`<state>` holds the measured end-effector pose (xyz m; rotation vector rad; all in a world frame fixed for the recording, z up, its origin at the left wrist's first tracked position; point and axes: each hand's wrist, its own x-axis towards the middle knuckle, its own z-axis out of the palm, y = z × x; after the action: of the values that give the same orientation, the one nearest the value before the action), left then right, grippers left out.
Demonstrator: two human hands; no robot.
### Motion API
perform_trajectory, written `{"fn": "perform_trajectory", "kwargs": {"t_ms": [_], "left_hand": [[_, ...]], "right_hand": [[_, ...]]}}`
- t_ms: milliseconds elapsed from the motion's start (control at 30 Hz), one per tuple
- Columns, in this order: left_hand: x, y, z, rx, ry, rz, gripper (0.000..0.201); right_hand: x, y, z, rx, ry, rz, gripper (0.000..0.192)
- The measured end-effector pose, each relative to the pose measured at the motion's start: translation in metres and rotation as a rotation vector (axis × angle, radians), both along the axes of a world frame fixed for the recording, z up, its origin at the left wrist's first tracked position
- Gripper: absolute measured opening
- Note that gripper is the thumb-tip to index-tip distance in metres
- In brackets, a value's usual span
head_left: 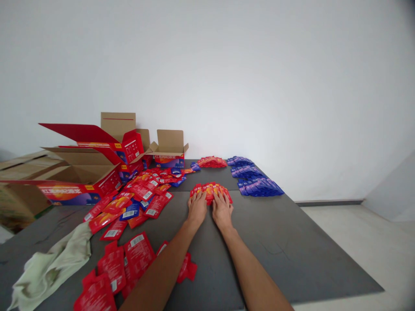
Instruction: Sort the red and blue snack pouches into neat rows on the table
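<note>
Both my hands lie palm down on a fanned row of red sachets in the middle of the dark grey table. My left hand presses the left half of the row. My right hand presses the right half, close beside the left. The fingers of both are spread flat over the packets. Another neat row of red sachets lies further back.
Loose red and blue sachets are scattered to the left and near me. Rows of blue sachets lie at the back right. Open red cardboard boxes stand at the left. A pale green cloth lies front left.
</note>
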<state>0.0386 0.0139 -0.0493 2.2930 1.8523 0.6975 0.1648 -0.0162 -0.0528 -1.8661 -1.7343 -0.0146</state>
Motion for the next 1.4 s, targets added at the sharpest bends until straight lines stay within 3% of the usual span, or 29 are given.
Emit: {"fn": "perform_trajectory", "kwargs": {"t_ms": [233,433,600,767,900,1033,1133,1400], "left_hand": [[0.0,-0.003,0.007,0.055,0.006,0.004,0.047],[-0.008,-0.015,0.029,0.074,-0.005,0.003,0.047],[-0.032,-0.03,0.046,0.033,0.005,-0.003,0.047],[-0.058,-0.045,0.048,-0.032,0.026,0.028,0.05],[-0.072,-0.054,0.039,-0.039,0.016,0.056,0.049],[-0.082,-0.059,0.03,-0.06,-0.018,0.077,0.049],[-0.086,-0.062,0.027,-0.082,-0.032,0.093,0.048],[-0.073,-0.065,0.036,-0.029,-0.066,0.025,0.038]], "right_hand": [[0.001,-0.002,0.001,0.078,0.052,0.018,0.045],[-0.008,-0.011,0.011,0.146,0.085,0.067,0.038],[-0.024,-0.028,0.023,0.122,0.099,0.248,0.028],[-0.039,-0.052,0.034,-0.059,0.054,0.568,0.011],[-0.054,-0.081,0.047,-0.174,0.014,0.767,0.03],[-0.068,-0.107,0.059,-0.297,-0.033,0.875,0.057],[-0.074,-0.115,0.061,-0.331,-0.062,0.882,0.065],[-0.05,-0.083,0.046,-0.237,-0.089,0.623,0.034]]}}
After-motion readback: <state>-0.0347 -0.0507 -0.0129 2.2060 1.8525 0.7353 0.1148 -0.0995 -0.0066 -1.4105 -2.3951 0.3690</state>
